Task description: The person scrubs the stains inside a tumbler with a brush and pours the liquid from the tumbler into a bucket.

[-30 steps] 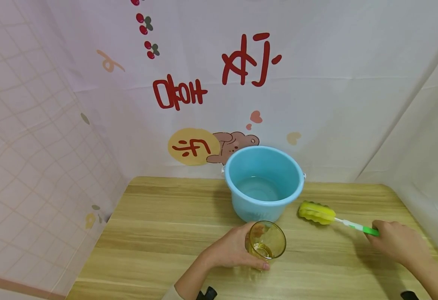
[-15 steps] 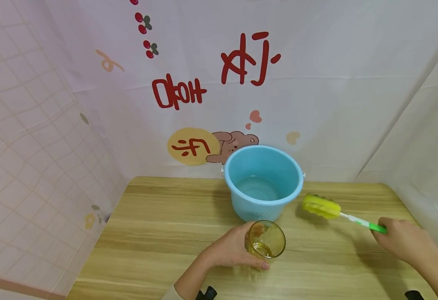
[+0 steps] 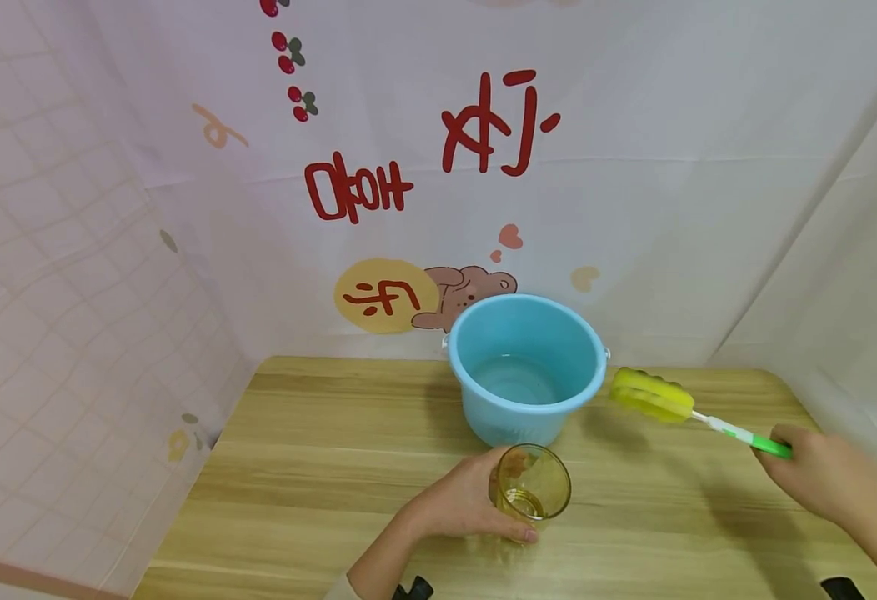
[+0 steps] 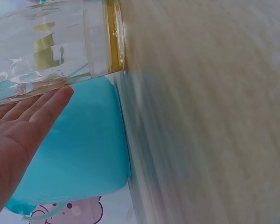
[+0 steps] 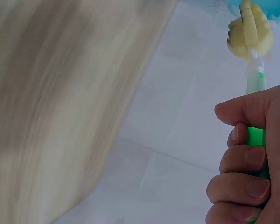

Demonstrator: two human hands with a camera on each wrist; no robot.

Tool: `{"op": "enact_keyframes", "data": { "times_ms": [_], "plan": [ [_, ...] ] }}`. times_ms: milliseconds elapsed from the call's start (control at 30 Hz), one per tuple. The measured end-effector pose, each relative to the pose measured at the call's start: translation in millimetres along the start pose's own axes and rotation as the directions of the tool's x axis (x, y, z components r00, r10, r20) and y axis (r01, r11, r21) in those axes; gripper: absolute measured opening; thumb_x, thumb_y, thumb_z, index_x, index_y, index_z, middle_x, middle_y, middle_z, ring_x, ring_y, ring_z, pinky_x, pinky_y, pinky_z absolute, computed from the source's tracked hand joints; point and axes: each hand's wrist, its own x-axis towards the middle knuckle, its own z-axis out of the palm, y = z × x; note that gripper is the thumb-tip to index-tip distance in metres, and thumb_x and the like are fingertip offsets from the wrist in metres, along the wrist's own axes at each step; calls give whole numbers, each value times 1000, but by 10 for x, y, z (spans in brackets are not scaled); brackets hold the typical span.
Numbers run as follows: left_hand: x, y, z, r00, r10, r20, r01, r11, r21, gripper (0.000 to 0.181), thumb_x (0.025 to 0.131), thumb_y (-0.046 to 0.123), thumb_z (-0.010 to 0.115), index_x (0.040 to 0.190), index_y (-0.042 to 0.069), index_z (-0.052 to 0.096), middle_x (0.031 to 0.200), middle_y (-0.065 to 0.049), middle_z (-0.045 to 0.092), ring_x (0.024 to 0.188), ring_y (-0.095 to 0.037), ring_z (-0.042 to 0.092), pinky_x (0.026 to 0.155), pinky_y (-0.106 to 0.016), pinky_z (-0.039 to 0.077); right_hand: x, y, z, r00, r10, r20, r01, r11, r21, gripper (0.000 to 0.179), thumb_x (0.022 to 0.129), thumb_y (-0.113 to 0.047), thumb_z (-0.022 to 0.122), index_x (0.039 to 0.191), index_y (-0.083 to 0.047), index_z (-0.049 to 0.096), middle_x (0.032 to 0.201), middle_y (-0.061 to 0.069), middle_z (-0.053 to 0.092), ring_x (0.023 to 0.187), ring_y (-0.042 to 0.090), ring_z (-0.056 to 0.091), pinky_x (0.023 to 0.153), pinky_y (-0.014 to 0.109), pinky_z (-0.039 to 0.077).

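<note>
In the head view my left hand [image 3: 476, 500] holds an amber-tinted drinking glass [image 3: 547, 475], thumb on the near side and fingers on the far side. The glass stands upright on the wooden table, just in front of a light blue bucket [image 3: 517, 421]. My right hand [image 3: 829, 475] grips the green handle of a sponge cup brush [image 3: 652, 396]. Its yellow sponge head hovers above the table to the right of the bucket, apart from its shadow. The right wrist view shows the fingers curled round the green handle [image 5: 256, 136].
Shallow clear water [image 3: 517, 379] lies in the bottom of the bucket. A white printed cloth [image 3: 671, 208] hangs behind the table [image 3: 318, 467], and more cloth closes off both sides. The bucket stands near the back edge.
My right hand has lifted the cup brush off the table and carried it up and slightly right. The left hand and the glass have stayed in place.
</note>
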Motion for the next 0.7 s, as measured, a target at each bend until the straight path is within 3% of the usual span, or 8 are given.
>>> {"op": "enact_keyframes", "data": {
  "times_ms": [233, 433, 700],
  "plan": [
    [-3, 6, -1, 1000, -2, -1, 2, 1000, 1, 86, 78, 39, 96, 149, 28, 49, 137, 11, 61, 127, -8, 56, 111, -31, 44, 10, -26, -130, 997, -40, -67, 38, 999, -28, 36, 92, -11, 67, 70, -22, 41, 61, -7, 31, 53, 12, 29, 50, 29, 25],
    [-2, 5, -7, 1000, -8, -4, 8, 1000, 12, 87, 77, 42, 95, 149, 28, 49, 138, 10, 60, 128, -8, 55, 110, -30, 45, 15, -60, -237, 998, 12, -68, -12, 1000, -2, 40, 94, -14, 65, 68, -22, 35, 59, -5, 30, 52, 14, 29, 48, 31, 23],
    [5, -6, -4, 1000, -1, 7, 1, 1000, -13, 86, 78, 40, 95, 150, 30, 50, 138, 10, 60, 128, -8, 56, 109, -30, 45, 26, -144, -351, 997, 42, -68, -42, 999, 6, 29, 94, -13, 64, 69, -21, 51, 58, -4, 36, 52, 17, 32, 50, 31, 24]
  ]
}}
